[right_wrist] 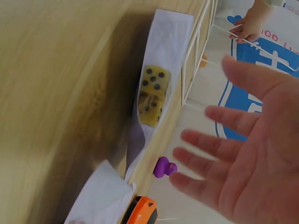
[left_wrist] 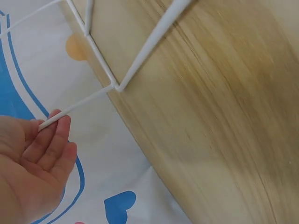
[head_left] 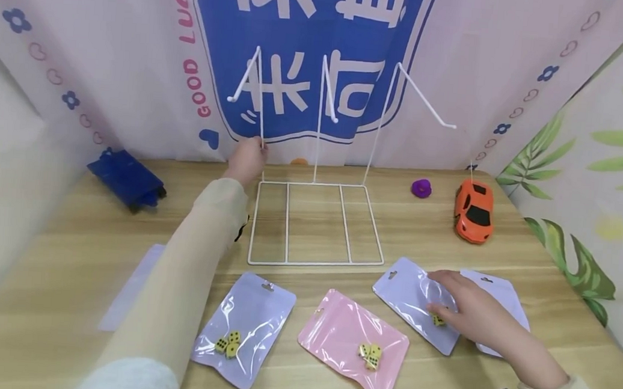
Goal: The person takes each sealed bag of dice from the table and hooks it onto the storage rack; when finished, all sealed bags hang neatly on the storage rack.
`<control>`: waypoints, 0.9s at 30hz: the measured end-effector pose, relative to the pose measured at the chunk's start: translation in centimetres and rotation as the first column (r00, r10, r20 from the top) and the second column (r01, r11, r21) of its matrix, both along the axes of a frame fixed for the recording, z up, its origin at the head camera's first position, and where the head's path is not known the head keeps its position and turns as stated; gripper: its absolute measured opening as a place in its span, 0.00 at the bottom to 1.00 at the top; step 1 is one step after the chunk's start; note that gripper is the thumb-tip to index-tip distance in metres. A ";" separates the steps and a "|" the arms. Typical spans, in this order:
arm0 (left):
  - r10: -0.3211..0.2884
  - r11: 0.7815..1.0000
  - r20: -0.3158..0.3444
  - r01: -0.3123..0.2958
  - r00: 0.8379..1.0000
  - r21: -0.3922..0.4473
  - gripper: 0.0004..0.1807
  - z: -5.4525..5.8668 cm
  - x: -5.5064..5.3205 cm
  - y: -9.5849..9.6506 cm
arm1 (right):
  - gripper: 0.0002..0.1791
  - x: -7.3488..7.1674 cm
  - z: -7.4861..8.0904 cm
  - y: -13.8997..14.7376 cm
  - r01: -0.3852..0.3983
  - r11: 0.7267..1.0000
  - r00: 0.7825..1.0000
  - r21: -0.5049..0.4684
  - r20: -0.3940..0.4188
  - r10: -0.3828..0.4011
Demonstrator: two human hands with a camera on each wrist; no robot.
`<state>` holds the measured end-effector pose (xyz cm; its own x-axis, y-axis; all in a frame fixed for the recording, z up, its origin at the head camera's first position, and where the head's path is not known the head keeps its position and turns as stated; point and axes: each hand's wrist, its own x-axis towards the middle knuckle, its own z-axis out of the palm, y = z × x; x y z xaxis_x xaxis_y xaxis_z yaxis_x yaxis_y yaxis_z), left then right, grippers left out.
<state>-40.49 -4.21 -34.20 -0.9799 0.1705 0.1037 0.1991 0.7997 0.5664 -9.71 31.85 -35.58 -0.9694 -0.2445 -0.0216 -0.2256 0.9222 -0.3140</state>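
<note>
My left hand (head_left: pixel 247 159) pinches the left upright of a white wire rack (head_left: pixel 314 262) between thumb and fingers; the left wrist view shows the rod (left_wrist: pixel 77 105) running out from the fingertips. Three hooked arms top the rack, with nothing hanging on them. At the right, my right hand (head_left: pixel 469 305) hovers with spread fingers over a lavender pouch (head_left: pixel 408 285), partly covering it. Yellow dice (right_wrist: pixel 155 79) show through its clear front in the right wrist view. Another lavender pouch (head_left: pixel 505 301) lies partly behind that hand.
Nearer the front lie a lavender pouch (head_left: pixel 260 311) and a pink pouch (head_left: pixel 329 328), both with yellow dice inside. Another pale pouch (head_left: pixel 133 290) is partly behind the left sleeve. A blue toy vehicle (head_left: pixel 127 177), a purple toy (head_left: pixel 421 188) and an orange toy car (head_left: pixel 474 212) stand farther back.
</note>
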 end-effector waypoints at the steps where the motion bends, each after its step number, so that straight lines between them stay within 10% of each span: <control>1: -0.003 1.000 -0.004 0.003 1.000 -0.006 0.12 0.1 0.0 0.0 | 0.30 -0.1 0.0 0.0 0.009 1.000 1.000 0.017 0.007 -0.009; 19: -0.006 0.991 -0.079 -0.005 0.997 -0.135 0.10 -0.5 -0.4 -0.2 | 0.44 -1.7 -1.4 0.1 0.102 0.995 0.984 -0.007 0.145 -0.100; 27: -0.022 0.989 -0.093 0.008 0.995 -0.146 0.10 -0.8 -0.3 0.4 | 0.23 -1.5 -1.6 0.6 0.181 0.960 0.982 -0.212 0.082 -0.167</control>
